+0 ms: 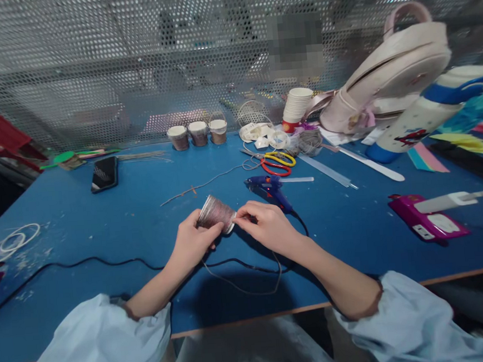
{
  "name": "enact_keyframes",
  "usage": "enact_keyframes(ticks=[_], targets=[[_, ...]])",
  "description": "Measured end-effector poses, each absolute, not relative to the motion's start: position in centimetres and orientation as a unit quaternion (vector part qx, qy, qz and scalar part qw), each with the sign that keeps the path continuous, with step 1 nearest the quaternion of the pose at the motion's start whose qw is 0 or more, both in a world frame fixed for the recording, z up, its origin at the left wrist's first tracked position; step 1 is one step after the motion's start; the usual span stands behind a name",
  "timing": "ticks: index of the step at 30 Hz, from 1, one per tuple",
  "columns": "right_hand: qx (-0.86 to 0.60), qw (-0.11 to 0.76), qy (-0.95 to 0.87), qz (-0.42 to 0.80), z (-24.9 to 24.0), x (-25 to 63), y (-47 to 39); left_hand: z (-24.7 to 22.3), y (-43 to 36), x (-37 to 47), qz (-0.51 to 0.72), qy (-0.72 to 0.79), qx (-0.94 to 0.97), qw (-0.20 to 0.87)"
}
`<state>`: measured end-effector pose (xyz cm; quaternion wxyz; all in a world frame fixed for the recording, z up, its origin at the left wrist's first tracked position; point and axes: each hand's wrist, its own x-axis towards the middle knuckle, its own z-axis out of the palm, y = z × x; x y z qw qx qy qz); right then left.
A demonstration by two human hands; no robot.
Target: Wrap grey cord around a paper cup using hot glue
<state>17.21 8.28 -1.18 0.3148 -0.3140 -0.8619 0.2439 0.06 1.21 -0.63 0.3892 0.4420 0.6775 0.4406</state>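
Tilted on its side, a paper cup wrapped in greyish-brown yarn [218, 212] sits in the grip of my left hand [196, 237], thumb across its side. My right hand [264, 224] pinches the yarn at the cup's right end. A loose length of that yarn [250, 293] loops down over the table below my hands. Just beyond my right hand lies a blue hot glue gun [269, 187] with a clear glue stick in its back. Scissors with red and yellow handles [276, 164] rest behind it.
Three wrapped cups [198, 134] stand along the perforated metal screen [114, 102]. Stacked paper cups [298, 107], a pale backpack [391, 69] and a bottle [420, 119] are at the back right. A phone [104, 173] lies left; a pink power strip [428, 219] lies right. A black cord [126, 260] crosses the table.
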Motion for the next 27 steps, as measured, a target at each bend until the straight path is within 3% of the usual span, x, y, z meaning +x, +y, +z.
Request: enact_keyframes(ticks=[27], targets=[[-0.339,0.298,-0.862,0.231,-0.67,17.71,8.85,0.08,1.19,0.11,0.447,0.655,0.452,0.409]])
